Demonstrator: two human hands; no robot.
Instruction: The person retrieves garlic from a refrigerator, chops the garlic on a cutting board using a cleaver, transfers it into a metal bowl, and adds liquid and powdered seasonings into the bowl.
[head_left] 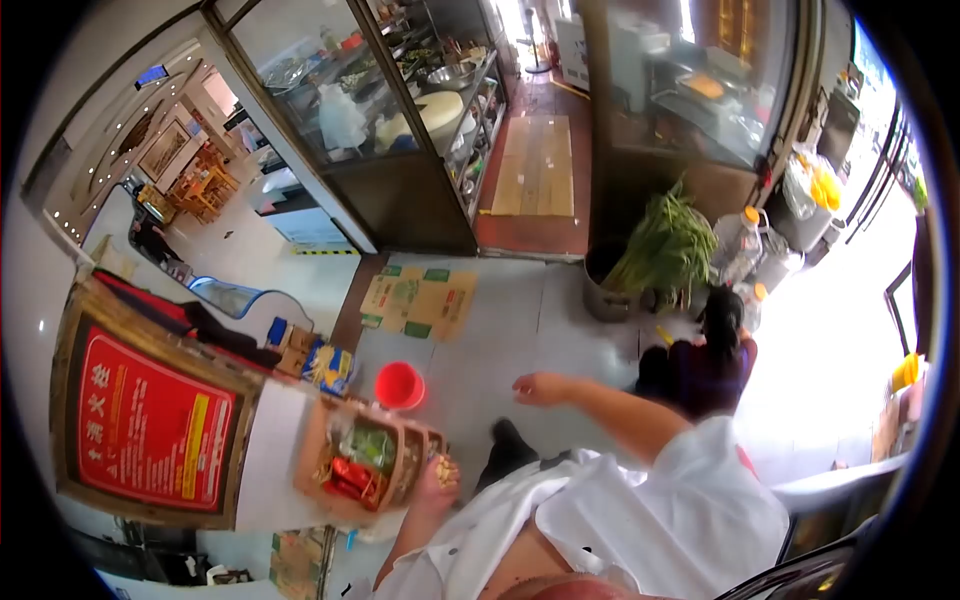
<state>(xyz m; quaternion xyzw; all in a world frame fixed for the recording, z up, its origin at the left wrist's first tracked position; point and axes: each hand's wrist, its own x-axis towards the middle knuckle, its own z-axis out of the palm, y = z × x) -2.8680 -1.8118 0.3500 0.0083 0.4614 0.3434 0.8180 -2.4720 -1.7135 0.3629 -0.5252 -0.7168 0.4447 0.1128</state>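
My left hand (432, 492) is closed around a small handful of pale pieces that look like garlic cloves (447, 470). It is beside the right edge of a tan plastic crate (398, 492). In the crate lie red peppers (355, 482) and a bag of green vegetables (368, 447). My right hand (541, 389) is stretched out over the floor, its fingers loosely bent and nothing visible in them. A red bucket (399, 386) stands on the floor between the crate and my right hand.
A person (712, 360) crouches at the right near a pot (606, 290) of long leafy greens (665, 245) and plastic jugs (738, 245). Flattened cardboard (420, 300) lies on the tiles. Ahead, a doorway with a cardboard-covered floor (535, 170) leads between glazed panels past shelves.
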